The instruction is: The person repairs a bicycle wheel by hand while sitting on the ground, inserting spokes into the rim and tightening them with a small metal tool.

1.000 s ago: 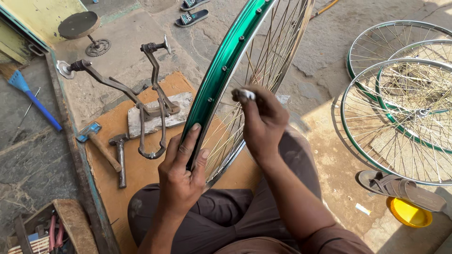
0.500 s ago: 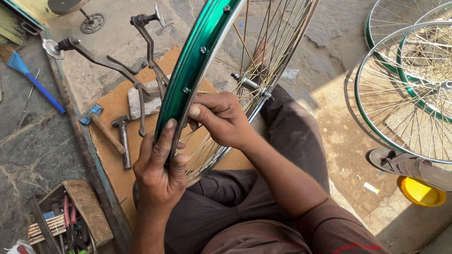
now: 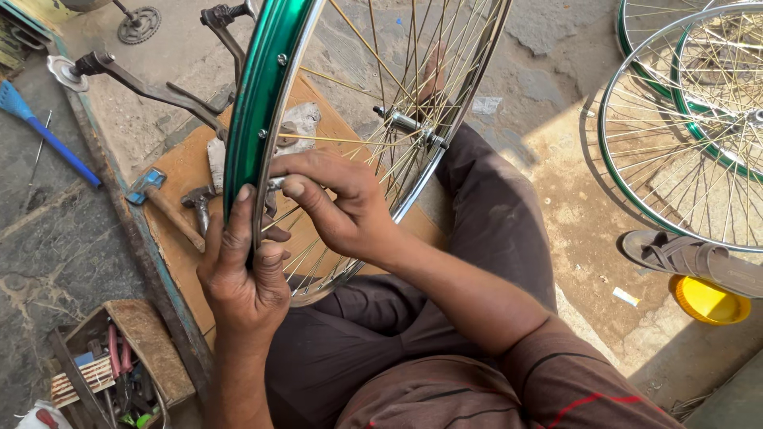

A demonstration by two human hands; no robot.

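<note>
Rough concrete and a worn wooden board make up the workplace, seen from the single head view. Across the seated person's lap stands a green bicycle rim, upright and laced with thin spokes that run to the hub.

The left hand is wrapped around the rim's lower edge, thumb laid flat along the green face, fingers closed behind it. The right hand reaches between the spokes, thumb and forefinger pinched together at a spoke end just inside the rim (what they grip is too small to tell).

Judged from this, good work means the left hand holding the rim steady while the right turns in small, even amounts, kept square to the spoke.

A hammer lies on the board; finished wheels lean to the right.
</note>
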